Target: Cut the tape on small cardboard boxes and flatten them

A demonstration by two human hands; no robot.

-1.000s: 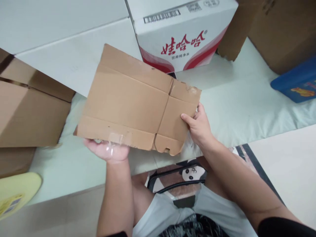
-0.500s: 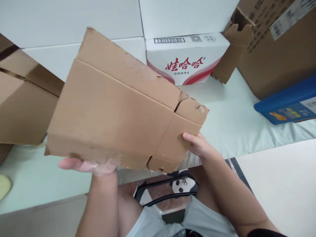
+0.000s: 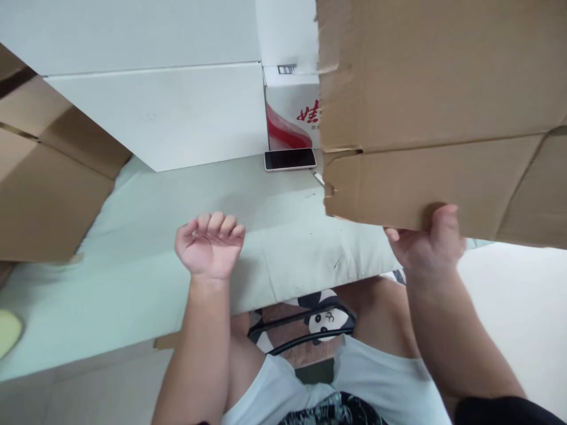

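A flattened cardboard box [image 3: 443, 88] fills the upper right, with creased flaps along its lower edge. My right hand [image 3: 427, 245] grips that edge from below, thumb across the near face and most fingers hidden behind the board. Over the pale green tabletop, my left hand [image 3: 210, 245] is turned palm up, its fingers loosely curled above a bare palm. It is apart from the cardboard and holds nothing. Left of the cardboard, a phone [image 3: 290, 159] lies on the cloth with its dark screen up.
White cartons [image 3: 159, 112] stand along the back of the cloth-covered table [image 3: 283, 248]. A white box with red lettering [image 3: 290, 118] is partly covered by the cardboard. Another brown carton [image 3: 48, 195] stands at left. A yellow-green object [image 3: 9, 332] shows at the left edge.
The flattened box has swung from the centre to the upper right in my right hand. My left hand has come off it, and the phone is uncovered.
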